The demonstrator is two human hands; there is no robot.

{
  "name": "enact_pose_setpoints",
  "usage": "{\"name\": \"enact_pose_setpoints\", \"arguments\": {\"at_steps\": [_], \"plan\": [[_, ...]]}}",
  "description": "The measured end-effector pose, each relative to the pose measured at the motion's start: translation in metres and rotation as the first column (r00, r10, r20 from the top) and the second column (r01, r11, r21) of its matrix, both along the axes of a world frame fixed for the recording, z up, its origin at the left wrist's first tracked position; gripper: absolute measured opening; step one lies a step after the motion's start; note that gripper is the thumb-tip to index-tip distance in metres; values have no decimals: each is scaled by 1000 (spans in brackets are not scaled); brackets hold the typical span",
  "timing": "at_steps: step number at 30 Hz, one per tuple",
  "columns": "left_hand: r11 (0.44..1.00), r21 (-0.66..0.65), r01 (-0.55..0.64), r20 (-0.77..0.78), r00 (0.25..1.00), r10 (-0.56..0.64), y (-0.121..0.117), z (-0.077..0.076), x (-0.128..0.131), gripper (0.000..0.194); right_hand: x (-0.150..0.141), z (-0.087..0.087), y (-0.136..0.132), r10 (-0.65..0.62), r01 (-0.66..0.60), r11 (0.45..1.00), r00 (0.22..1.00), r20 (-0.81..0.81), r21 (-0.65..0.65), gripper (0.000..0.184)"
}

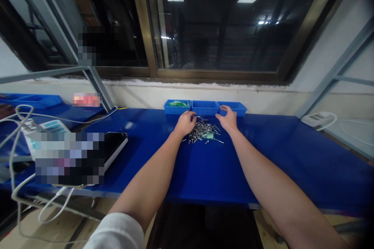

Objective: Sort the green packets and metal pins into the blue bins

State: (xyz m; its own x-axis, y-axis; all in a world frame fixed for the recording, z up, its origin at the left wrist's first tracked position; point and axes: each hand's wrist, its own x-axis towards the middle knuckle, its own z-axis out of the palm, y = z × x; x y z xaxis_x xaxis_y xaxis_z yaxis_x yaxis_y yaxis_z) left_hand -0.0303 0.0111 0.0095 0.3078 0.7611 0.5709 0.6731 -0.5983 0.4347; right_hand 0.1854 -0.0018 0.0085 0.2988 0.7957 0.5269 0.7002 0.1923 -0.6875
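Observation:
A loose pile of thin metal pins, which look like blind rivets (200, 130), lies on the blue table (210, 175). A small pale green piece (208, 135) rests among them on the near side. At the pile's left edge is my left hand (186, 123), its fingers curled inward; whatever may be between the fingertips is too small to make out. To the right of the pile my right hand (229, 120) is raised in front of the right blue bin (241, 109), thumb and forefinger apart, with nothing visible between them.
Behind the pile, the left blue bin (168, 109) holds green material beside the middle blue bin (204, 109). A dark-screened device (115, 140) and white cables (13, 163) occupy the left. A power strip (318, 118) lies at right. Another person's hand (6, 109) shows far left.

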Motion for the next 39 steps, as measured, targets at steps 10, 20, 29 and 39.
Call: {"name": "enact_pose_setpoints", "arguments": {"at_steps": [10,20,29,39], "plan": [[1000,-3,-16,-43,999,16,5,-6,-2,24,6,1,2,-108,120,979,991,78,-167,72],[992,-123,-29,-196,981,4,0,-5,-1,45,5,-5,3,-57,90,983,979,197,-161,71],[982,-184,36,-396,912,-107,-6,-9,6,60,-30,-10,-5,184,-39,940,895,406,-339,36],[975,-215,49,-440,887,-142,-9,-4,7,60,-33,-15,1,267,-159,926,917,296,-343,16]]}}
